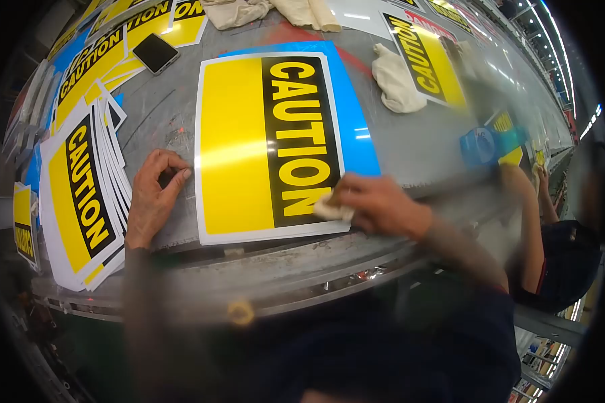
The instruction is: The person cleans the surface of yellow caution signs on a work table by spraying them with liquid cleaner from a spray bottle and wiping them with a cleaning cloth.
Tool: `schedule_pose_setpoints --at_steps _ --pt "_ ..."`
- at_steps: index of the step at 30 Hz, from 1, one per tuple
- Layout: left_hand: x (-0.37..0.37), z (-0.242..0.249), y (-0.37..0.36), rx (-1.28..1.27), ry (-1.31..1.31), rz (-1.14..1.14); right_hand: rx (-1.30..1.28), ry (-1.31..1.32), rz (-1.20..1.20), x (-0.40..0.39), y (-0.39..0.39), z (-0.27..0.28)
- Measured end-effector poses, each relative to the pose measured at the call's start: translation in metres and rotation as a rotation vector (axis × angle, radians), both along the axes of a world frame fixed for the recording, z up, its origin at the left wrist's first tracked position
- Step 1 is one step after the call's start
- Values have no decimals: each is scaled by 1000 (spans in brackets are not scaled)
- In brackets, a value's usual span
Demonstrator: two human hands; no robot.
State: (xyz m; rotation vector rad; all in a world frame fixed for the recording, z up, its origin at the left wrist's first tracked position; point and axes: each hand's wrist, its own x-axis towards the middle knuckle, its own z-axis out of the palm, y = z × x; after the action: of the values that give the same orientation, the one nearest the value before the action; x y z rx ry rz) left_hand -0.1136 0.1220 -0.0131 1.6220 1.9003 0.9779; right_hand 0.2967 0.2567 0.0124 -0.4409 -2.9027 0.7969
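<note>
A yellow and black CAUTION sign (238, 148) with a white border lies flat in the middle of the table, on top of a blue sheet (356, 127) that shows along its top and right. My right hand (376, 203) is closed on a pale cloth (333, 208), which rests on the sign's lower right corner, over the last letter. Just outside the sign's left edge is my left hand (157, 195), resting on the table with fingers curled and the thumb near the index finger; whether anything small is between them cannot be made out.
Stacked CAUTION signs (81, 195) stand left, more at the upper left beside a phone (156, 54). Cloths (238, 10) lie at the back; another cloth (396, 80) touches a CAUTION sign (427, 60). At right are a blurred blue object (478, 146) and another person's arm (528, 215).
</note>
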Motion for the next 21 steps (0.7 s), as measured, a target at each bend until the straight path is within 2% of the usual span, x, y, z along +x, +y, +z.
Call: schedule_pose_setpoints --at_steps 2,5,9,10,14,21 --pt "0 -2 -2 -3 9 1 -106 -41 110 5 -23 5" --pt "2 -1 0 -7 18 8 -101 6 61 9 -16 4" --pt "3 1 0 -20 44 7 38 41 -214 5 16 -4" --pt "3 0 -1 -18 44 12 25 62 -197 4 19 0" --pt "3 0 -1 -7 41 1 -48 -200 -61 12 2 19" --pt "6 -2 1 12 71 -4 -74 -160 52 0 1 11"
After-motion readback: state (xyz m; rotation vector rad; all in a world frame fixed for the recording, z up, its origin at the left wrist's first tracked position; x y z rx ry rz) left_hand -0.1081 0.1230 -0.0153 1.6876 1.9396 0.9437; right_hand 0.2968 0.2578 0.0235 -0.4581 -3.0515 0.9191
